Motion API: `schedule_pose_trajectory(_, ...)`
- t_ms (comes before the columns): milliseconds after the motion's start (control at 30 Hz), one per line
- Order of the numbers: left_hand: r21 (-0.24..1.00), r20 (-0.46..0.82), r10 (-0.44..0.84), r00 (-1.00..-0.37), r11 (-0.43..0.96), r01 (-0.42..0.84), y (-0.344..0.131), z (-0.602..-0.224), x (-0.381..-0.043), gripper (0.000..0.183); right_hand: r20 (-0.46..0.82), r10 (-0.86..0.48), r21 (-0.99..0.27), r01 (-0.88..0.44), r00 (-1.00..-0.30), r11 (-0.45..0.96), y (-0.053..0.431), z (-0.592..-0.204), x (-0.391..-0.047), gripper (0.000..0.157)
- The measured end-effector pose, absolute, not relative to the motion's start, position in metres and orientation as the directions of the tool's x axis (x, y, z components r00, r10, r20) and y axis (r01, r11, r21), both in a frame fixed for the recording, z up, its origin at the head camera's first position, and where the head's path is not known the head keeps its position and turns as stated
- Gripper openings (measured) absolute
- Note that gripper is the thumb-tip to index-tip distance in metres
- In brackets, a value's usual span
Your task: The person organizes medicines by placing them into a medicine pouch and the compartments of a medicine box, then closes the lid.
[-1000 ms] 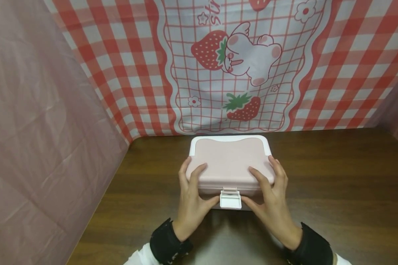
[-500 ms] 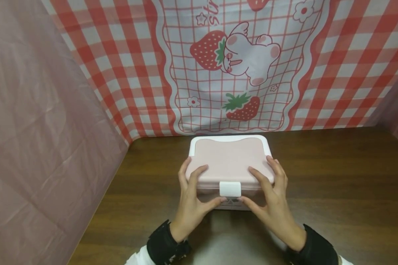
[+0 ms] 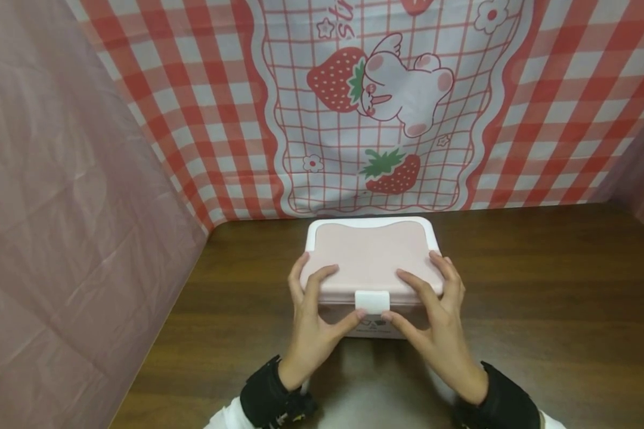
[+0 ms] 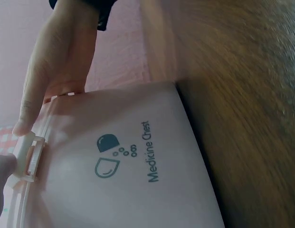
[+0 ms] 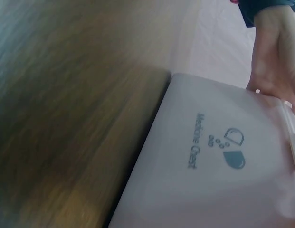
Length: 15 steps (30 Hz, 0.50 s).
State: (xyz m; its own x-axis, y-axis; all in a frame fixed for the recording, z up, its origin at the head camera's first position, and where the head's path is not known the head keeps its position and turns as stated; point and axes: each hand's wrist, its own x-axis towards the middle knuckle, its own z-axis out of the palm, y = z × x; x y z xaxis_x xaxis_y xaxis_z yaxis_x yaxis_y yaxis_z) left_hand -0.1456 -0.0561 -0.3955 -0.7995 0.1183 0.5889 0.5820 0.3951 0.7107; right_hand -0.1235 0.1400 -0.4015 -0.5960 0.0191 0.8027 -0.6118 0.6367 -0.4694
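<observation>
A pink medicine chest (image 3: pixel 372 256) with a white-edged lid sits on the wooden table, its lid down. Both hands hold it from the near corners. My left hand (image 3: pixel 308 328) has fingers spread over the lid's left edge and top, its thumb at the lower left corner of the white latch (image 3: pixel 372 302). The right hand (image 3: pixel 446 330) mirrors this, with its thumb at the latch's lower right corner. In the left wrist view, the latch (image 4: pixel 24 156) lies between the two thumbs. A capsule print and the words "Medicine Chest" (image 4: pixel 152 152) mark the front.
The brown wooden table (image 3: pixel 542 298) extends to both sides of the chest. Behind it hangs a red-and-white checked cloth (image 3: pixel 220 119) printed with strawberries. A pink curtain (image 3: pixel 86 238) borders the left side, and another stands at the far right.
The latch, swung up a second ago, has folded down over the chest's front. Both thumbs have moved up slightly onto its lower corners; the other fingers have stayed nearly in place.
</observation>
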Motion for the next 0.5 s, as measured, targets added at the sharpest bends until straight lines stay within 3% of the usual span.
schedule_pose_trajectory(333,0.752,0.595,0.112,-0.796,0.273,0.600,-0.057,-0.394,-0.146,0.044,0.824,0.084,-0.524,-0.697,-0.561,0.490,0.128,-0.392,-0.120,0.037)
schedule_pose_trajectory(500,0.718,0.649,0.116,-0.752,0.232,0.656,-0.056,-0.395,-0.145,0.033,0.829,0.091,-0.530,-0.725,-0.551,0.439,0.121,-0.377,-0.110,0.034)
